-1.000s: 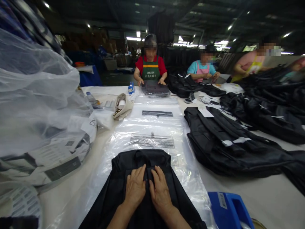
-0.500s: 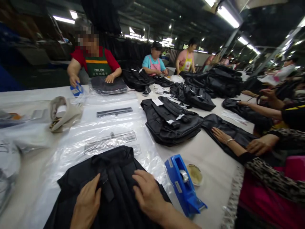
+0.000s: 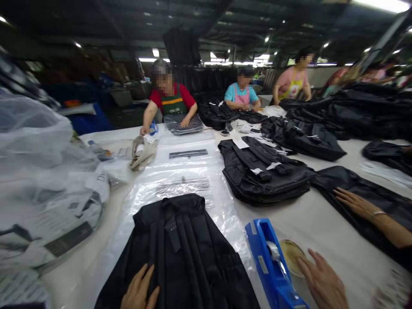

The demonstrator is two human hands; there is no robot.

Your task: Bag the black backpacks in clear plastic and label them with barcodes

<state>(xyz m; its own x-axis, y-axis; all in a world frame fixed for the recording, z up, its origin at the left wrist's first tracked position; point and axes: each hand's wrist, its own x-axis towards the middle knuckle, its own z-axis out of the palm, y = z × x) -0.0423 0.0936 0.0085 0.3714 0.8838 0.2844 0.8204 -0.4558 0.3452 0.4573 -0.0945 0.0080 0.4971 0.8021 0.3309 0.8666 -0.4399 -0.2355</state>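
A black backpack (image 3: 193, 262) lies flat before me on a stack of clear plastic bags (image 3: 222, 214), its straps and a small dark tag facing up. My left hand (image 3: 140, 289) rests on the backpack's lower left with fingers apart. Off to the right, my right hand (image 3: 323, 279) is open, its fingertips over the edge of a small round dish (image 3: 291, 255) with a yellowish inside; whether they touch it I cannot tell. Between that hand and the backpack stands a blue tape dispenser (image 3: 272, 262).
Another black backpack (image 3: 264, 171) with white tags lies ahead. A co-worker's hand (image 3: 357, 204) presses a black bag on the right. Filled clear plastic sacks (image 3: 64, 184) crowd the left, near a beige cloth pouch (image 3: 141, 156). Several people work across the table.
My right hand has left the backpack and moved right to the round dish. My left hand has slid lower on the backpack. The view has turned left.
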